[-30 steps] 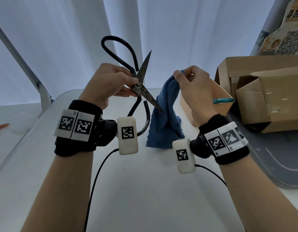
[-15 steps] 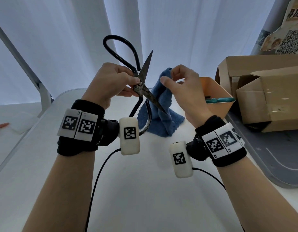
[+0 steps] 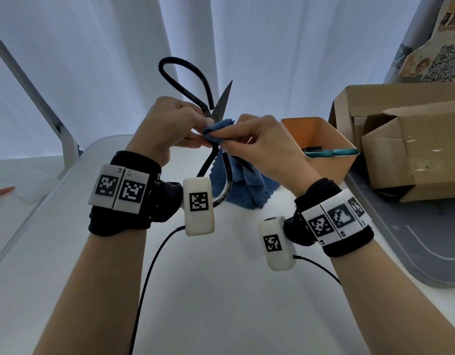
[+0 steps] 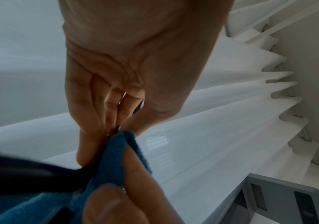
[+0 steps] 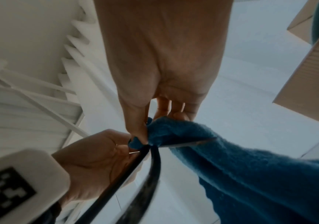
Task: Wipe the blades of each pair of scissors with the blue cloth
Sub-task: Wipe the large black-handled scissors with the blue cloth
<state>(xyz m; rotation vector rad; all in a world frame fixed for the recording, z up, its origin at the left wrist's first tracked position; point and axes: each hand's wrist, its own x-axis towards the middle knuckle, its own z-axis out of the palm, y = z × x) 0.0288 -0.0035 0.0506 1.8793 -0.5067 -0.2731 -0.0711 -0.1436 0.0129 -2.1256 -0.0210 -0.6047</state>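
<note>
Large black-handled scissors (image 3: pixel 195 85) are held up in the air with their blades spread apart, and my left hand (image 3: pixel 170 124) grips them at the pivot. One blade (image 3: pixel 222 102) points up; the other slants down to the right behind the cloth. My right hand (image 3: pixel 257 144) pinches the blue cloth (image 3: pixel 218 130) round the lower blade next to the pivot, touching my left fingers. The rest of the cloth (image 3: pixel 246 188) hangs down to the table. In the right wrist view the blade (image 5: pixel 191 143) pokes out of the cloth (image 5: pixel 250 174). In the left wrist view the cloth (image 4: pixel 114 159) lies against my fingertips.
An orange bin (image 3: pixel 321 139) holding teal-handled scissors (image 3: pixel 331 152) stands just right of my right hand. Cardboard boxes (image 3: pixel 410 149) sit behind it on a grey mat (image 3: pixel 410 252). The white table (image 3: pixel 208 290) runs toward me. White curtains hang behind.
My right hand has brought the cloth left and folded it round the lower blade at the pivot. The scissors have stayed nearly still in my left hand.
</note>
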